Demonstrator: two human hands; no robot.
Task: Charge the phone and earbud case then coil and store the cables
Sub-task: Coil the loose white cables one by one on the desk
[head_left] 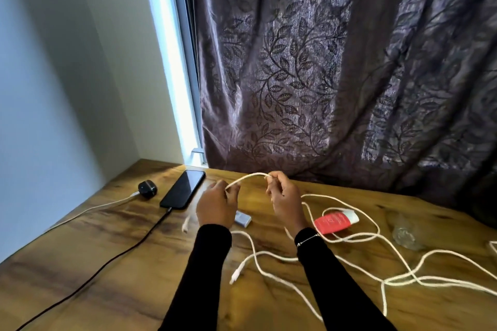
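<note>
Both hands are raised a little above the wooden table (80, 263), with a short arc of white cable (248, 177) stretched between them. The left hand (216, 205) pinches one end of that arc with its fingers curled in, and the right hand (285, 197) pinches the other end near its fingertips. Held this way, the span between the hands looks like the start of a loop, so I judge the coiling step is beginning while the charging part is already set up.

The phone (183, 188) lies flat near the back left corner, screen up, with a black cable (107, 263) plugged into its near end and trailing off the front left edge. Just left of it sits the black earbud case (147, 189), with a white lead (88, 209) running into it from the left. Both are parked by the wall, probably to keep them clear of the working space.

The rest of the white cable sprawls loose across the right half of the table in wide bends, one connector end (234, 275) lying free between the sleeves. It loops round a red tube (336, 221), which could snag as slack is drawn in. A small grey block (242, 219) sits just beside the left hand, and a clear glass thing (407, 235) stands further right; a patterned curtain (349, 75) hangs behind
</note>
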